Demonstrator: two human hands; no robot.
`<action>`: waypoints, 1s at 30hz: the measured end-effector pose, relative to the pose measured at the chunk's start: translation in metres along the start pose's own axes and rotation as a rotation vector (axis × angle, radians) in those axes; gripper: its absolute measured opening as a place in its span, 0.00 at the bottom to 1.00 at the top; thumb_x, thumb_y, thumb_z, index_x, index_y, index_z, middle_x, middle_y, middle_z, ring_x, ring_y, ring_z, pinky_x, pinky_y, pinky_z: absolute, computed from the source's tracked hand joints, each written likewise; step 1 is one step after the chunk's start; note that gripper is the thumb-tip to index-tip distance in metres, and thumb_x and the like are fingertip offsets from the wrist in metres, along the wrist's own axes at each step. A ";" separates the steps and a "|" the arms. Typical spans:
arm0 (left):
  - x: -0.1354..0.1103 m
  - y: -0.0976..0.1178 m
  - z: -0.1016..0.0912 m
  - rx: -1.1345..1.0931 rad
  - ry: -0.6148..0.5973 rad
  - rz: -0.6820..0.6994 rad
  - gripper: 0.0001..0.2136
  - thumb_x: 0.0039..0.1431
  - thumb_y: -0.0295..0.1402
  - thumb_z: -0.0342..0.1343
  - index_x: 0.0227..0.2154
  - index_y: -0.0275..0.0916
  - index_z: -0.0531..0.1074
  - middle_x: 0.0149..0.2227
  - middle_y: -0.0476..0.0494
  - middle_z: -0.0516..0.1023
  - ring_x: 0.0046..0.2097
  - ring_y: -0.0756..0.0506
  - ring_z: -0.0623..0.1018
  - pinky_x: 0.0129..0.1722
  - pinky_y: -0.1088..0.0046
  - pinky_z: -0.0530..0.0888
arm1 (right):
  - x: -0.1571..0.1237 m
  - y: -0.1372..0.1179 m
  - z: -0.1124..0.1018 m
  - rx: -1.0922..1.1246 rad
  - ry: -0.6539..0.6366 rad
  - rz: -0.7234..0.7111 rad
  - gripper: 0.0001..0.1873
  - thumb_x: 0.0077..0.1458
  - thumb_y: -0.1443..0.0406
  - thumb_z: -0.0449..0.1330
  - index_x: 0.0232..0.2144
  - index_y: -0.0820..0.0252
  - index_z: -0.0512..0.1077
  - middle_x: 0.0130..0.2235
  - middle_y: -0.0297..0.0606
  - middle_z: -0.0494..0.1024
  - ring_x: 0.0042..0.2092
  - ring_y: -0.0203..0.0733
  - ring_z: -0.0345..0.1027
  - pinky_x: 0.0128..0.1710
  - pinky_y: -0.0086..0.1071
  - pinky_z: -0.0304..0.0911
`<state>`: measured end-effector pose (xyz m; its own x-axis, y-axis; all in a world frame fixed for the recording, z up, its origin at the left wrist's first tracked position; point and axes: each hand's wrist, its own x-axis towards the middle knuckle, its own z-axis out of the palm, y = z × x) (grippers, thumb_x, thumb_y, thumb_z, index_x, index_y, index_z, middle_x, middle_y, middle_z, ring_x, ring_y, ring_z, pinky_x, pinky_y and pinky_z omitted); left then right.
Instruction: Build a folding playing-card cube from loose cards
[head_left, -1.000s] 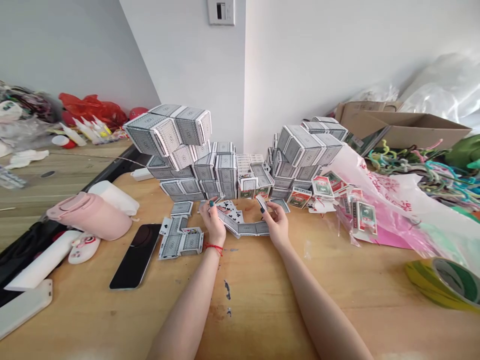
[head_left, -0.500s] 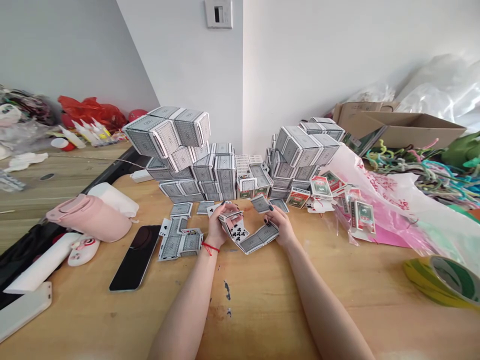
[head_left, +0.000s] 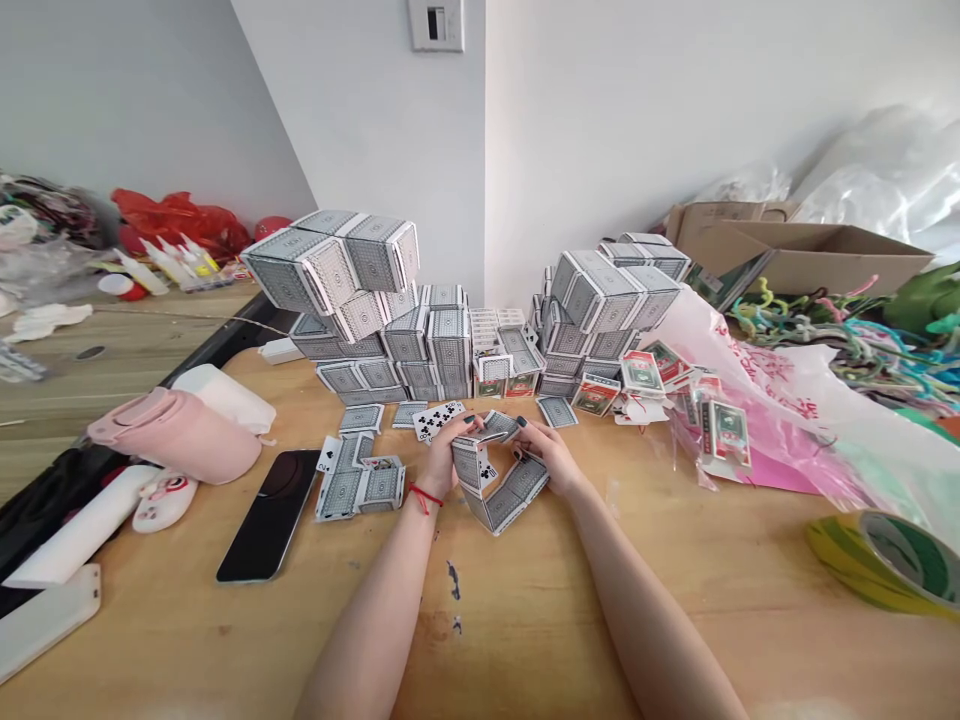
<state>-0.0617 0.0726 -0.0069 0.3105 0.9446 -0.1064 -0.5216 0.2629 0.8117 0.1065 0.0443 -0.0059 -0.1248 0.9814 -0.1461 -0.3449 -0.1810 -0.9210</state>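
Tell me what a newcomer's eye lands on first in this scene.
First come the left tower of grey-backed playing cards and the right tower of grey-backed playing cards, box shapes stacked at the back of the wooden table. Front and centre, the left hand and right hand hold a bent strip of cards.

You had a black smartphone point(head_left: 268, 516) and a pink flask point(head_left: 176, 435) at left on the wooden table point(head_left: 525, 620). A yellow-green tape roll point(head_left: 885, 562) sat lower right, a cardboard box point(head_left: 810, 258) upper right.
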 end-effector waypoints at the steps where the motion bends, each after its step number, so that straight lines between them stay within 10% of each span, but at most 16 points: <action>1: 0.000 0.000 0.000 0.026 0.024 0.013 0.08 0.44 0.34 0.54 0.23 0.35 0.73 0.30 0.45 0.76 0.33 0.46 0.75 0.34 0.71 0.69 | 0.000 0.000 0.000 0.005 0.016 0.006 0.19 0.43 0.51 0.61 0.30 0.60 0.72 0.26 0.34 0.72 0.24 0.33 0.59 0.25 0.28 0.55; 11: 0.003 -0.006 -0.006 0.161 0.113 0.053 0.20 0.50 0.43 0.51 0.39 0.33 0.75 0.21 0.46 0.74 0.23 0.47 0.72 0.25 0.72 0.67 | 0.004 0.011 0.008 0.065 0.190 -0.115 0.22 0.45 0.46 0.56 0.28 0.58 0.68 0.28 0.38 0.74 0.28 0.41 0.68 0.28 0.35 0.64; 20: 0.004 0.001 -0.004 0.218 0.249 0.186 0.14 0.46 0.32 0.55 0.38 0.38 0.76 0.34 0.45 0.79 0.36 0.45 0.76 0.37 0.70 0.70 | -0.007 0.019 0.014 -0.766 0.612 -0.435 0.22 0.55 0.49 0.47 0.17 0.55 0.62 0.21 0.37 0.66 0.27 0.40 0.60 0.27 0.32 0.52; 30: 0.008 -0.012 -0.003 0.385 0.285 0.278 0.19 0.44 0.25 0.57 0.43 0.39 0.71 0.40 0.44 0.76 0.36 0.48 0.74 0.35 0.74 0.70 | -0.002 0.018 0.010 -0.522 0.239 -0.262 0.21 0.53 0.47 0.49 0.23 0.56 0.67 0.18 0.33 0.69 0.19 0.37 0.61 0.22 0.31 0.55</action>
<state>-0.0553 0.0779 -0.0195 -0.0523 0.9980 0.0342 -0.2083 -0.0444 0.9771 0.0912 0.0388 -0.0186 0.1350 0.9870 0.0871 0.1708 0.0635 -0.9833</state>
